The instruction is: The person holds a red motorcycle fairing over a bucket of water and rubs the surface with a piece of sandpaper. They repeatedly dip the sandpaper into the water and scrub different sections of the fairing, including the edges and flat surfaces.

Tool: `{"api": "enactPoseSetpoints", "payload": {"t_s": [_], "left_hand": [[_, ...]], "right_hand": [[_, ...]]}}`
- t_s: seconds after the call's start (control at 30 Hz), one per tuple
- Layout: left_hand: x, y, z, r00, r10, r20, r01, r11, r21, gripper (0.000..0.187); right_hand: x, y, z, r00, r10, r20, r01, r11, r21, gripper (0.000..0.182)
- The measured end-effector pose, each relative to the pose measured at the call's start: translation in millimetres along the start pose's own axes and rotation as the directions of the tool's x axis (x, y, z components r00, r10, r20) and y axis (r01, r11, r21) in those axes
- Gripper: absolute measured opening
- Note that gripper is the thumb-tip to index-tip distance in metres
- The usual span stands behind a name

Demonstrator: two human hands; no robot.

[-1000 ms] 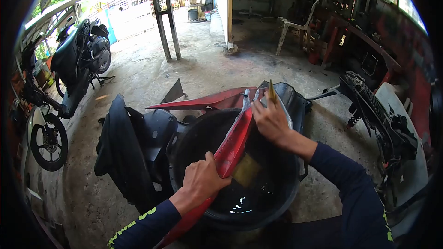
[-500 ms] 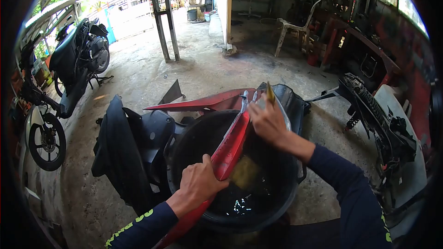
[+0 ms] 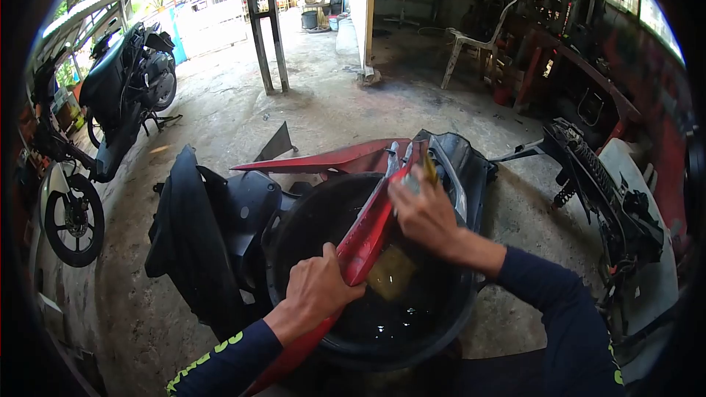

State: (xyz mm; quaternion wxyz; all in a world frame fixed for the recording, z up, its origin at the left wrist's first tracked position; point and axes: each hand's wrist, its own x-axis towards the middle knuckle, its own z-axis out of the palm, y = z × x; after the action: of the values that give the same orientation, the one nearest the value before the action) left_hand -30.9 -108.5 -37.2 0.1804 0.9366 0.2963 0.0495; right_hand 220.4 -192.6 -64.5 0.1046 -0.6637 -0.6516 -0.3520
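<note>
A long red panel [image 3: 362, 256] slants over a round black tub [image 3: 294, 224] of dark water. My left hand [image 3: 315, 290] is wrapped round the panel's lower middle. Close to its upper end is my right hand [image 3: 426, 213], closed on a thin yellowish piece [image 3: 430, 169] that sticks up past the fingers; what exactly it is I cannot make out. A yellowish square object [image 3: 391, 273] shows in the water below the panel. Behind the tub rests another red panel [image 3: 316, 162].
Black fairings [image 3: 195, 242] lie left of the tub, and a dark part [image 3: 471, 169] behind it at the right. A motorcycle [image 3: 121, 88] stands at the left. On the right are a motorcycle frame [image 3: 588, 176] and a plastic chair [image 3: 474, 43].
My right hand has moved slightly down along the panel's upper end, and the yellowish piece has dropped with it. My left hand keeps its hold on the panel.
</note>
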Motion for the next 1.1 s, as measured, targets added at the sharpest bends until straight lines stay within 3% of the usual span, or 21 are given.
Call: {"api": "enactPoseSetpoints", "payload": {"t_s": [0.1, 0.2, 0.27, 0.33, 0.4, 0.47, 0.53, 0.6, 0.67, 0.77, 0.87, 0.9, 1.0, 1.07, 1.1], "left_hand": [[1, 2, 0, 1.0, 0.007, 0.006, -0.007, 1.0, -0.006, 0.068], [0, 0, -2, 1.0, 0.0, 0.016, 0.0, 1.0, 0.002, 0.068], [1, 0, -4, 1.0, -0.007, 0.012, 0.008, 1.0, -0.007, 0.069], [-2, 2, -1, 1.0, -0.016, 0.016, 0.016, 1.0, -0.025, 0.069], [1, 2, -3, 0.999, -0.008, 0.032, 0.009, 1.0, -0.014, 0.069], [0, -1, 1, 1.0, -0.006, 0.025, 0.006, 1.0, -0.012, 0.07], [-1, -2, 2, 1.0, -0.008, 0.024, 0.008, 1.0, -0.009, 0.07], [2, 3, -1, 0.999, -0.021, 0.029, 0.022, 1.0, -0.008, 0.071], [3, 3, -2, 0.999, -0.018, 0.028, 0.018, 1.0, -0.007, 0.071], [3, -4, 1, 0.999, -0.028, 0.017, 0.029, 0.999, -0.017, 0.074], [2, -2, 0, 0.999, -0.034, 0.01, 0.034, 0.999, -0.023, 0.074], [3, -1, -2, 1.0, -0.025, 0.011, 0.025, 1.0, -0.012, 0.071], [0, -4, -1, 1.0, -0.027, -0.001, 0.027, 1.0, -0.002, 0.072], [2, -8, 2, 0.999, -0.03, -0.015, 0.03, 1.0, -0.003, 0.072], [2, -10, 4, 0.999, -0.037, -0.029, 0.037, 0.999, -0.008, 0.073]], "right_hand": [[14, 22, 8, 0.987, 0.085, 0.134, -0.069, 0.991, -0.116, 0.035], [-8, -17, -15, 0.999, -0.052, 0.012, 0.052, 0.999, 0.008, 0.038], [-1, 5, -2, 0.999, -0.04, 0.007, 0.039, 0.998, 0.053, 0.038], [17, 34, 12, 0.994, 0.074, 0.085, -0.063, 0.99, -0.123, 0.037], [10, 18, 2, 0.991, 0.075, 0.108, -0.058, 0.986, -0.159, 0.036], [-6, -11, -15, 0.997, -0.061, 0.043, 0.062, 0.998, -0.019, 0.037], [0, 4, -2, 0.999, -0.045, 0.001, 0.045, 0.999, 0.021, 0.038], [19, 28, 7, 0.991, 0.082, 0.106, -0.071, 0.992, -0.109, 0.037], [16, 13, 1, 0.993, 0.064, 0.096, -0.047, 0.986, -0.162, 0.037], [4, -17, -14, 0.999, -0.029, -0.024, 0.031, 0.998, 0.058, 0.032], [24, 23, 8, 0.99, 0.099, 0.099, -0.094, 0.994, -0.055, 0.032], [25, 20, 4, 0.989, 0.082, 0.126, -0.071, 0.993, -0.092, 0.031], [8, -23, -15, 0.999, -0.048, -0.005, 0.048, 0.999, 0.01, 0.028], [15, -10, -12, 0.999, -0.038, -0.009, 0.039, 0.997, 0.071, 0.028], [24, 11, -3, 0.998, 0.015, 0.059, -0.015, 1.0, 0.005, 0.03]]}}
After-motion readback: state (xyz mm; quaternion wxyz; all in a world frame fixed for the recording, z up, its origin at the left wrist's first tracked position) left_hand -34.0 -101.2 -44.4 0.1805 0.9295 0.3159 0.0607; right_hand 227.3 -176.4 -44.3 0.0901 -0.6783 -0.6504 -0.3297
